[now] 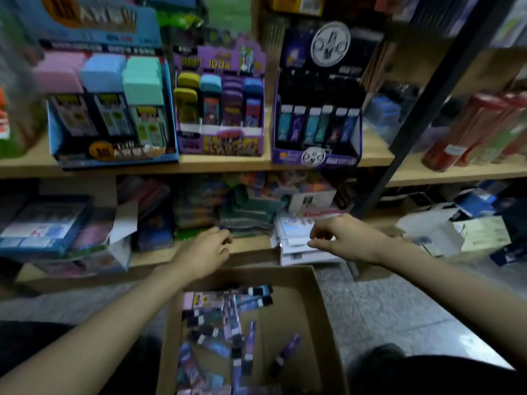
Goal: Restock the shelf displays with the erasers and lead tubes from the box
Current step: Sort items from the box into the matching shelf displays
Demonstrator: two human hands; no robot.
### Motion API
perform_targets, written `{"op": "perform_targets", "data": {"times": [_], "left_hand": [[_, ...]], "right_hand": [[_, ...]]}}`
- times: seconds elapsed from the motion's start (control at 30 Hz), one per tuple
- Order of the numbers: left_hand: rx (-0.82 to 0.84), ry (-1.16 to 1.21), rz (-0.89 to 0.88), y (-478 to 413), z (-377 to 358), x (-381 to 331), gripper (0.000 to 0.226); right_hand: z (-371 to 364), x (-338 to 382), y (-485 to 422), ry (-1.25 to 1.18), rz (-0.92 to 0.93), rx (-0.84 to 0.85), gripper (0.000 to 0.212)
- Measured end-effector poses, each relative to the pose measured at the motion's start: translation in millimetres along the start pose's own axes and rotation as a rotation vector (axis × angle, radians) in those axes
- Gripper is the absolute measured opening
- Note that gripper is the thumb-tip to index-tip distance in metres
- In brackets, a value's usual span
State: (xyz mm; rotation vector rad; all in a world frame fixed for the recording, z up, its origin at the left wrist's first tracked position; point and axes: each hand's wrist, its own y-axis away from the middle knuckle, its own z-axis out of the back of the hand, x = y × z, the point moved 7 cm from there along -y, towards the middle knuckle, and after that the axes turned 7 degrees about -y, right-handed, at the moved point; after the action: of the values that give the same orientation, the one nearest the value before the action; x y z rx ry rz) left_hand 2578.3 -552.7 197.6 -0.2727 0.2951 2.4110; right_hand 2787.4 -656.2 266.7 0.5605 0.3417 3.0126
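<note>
A cardboard box [319, 309] on the floor holds several purple and blue lead tubes [236, 337] and a pink eraser [199, 300]. On the upper shelf stand a blue display of large pastel erasers [111, 109], a purple eraser display [219, 115] and a dark display of lead tubes [318, 124]. My left hand [206, 252] hovers over the box's far edge with its fingers curled away from the camera; what is inside them is hidden. My right hand [342, 238] hangs over white packs on the lower shelf, fingers loosely bent, nothing between them.
The lower shelf [251, 246] carries stacked colourful packs, a blue boxed set [42, 223] at the left and white packs [296, 238] under my right hand. A dark metal post [427, 109] slants at the right, with red pencil tubes [470, 129] and bags beyond it.
</note>
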Motion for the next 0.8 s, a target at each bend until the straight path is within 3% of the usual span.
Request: {"op": "perform_targets", "data": {"times": [0.17, 0.3, 0.43, 0.6, 0.8], "left_hand": [[0.201, 0.133, 0.238, 37, -114, 56, 0.030], [0.272, 0.146, 0.334, 64, -181, 76, 0.035], [0.250, 0.092, 0.313, 59, -209, 81, 0.050], [0.139, -0.020, 0.240, 29, -221, 92, 0.052], [0.252, -0.035, 0.268, 12, -252, 115, 0.070]], "right_hand": [[-114, -37, 13, -0.059, -0.139, 0.288, 0.024], [-186, -45, 4, -0.231, -0.207, 0.234, 0.012], [-245, -38, -17, -0.331, -0.190, 0.257, 0.025], [-281, -43, -60, -0.360, -0.209, 0.195, 0.037], [-313, -44, -103, -0.232, -0.112, 0.212, 0.058]]}}
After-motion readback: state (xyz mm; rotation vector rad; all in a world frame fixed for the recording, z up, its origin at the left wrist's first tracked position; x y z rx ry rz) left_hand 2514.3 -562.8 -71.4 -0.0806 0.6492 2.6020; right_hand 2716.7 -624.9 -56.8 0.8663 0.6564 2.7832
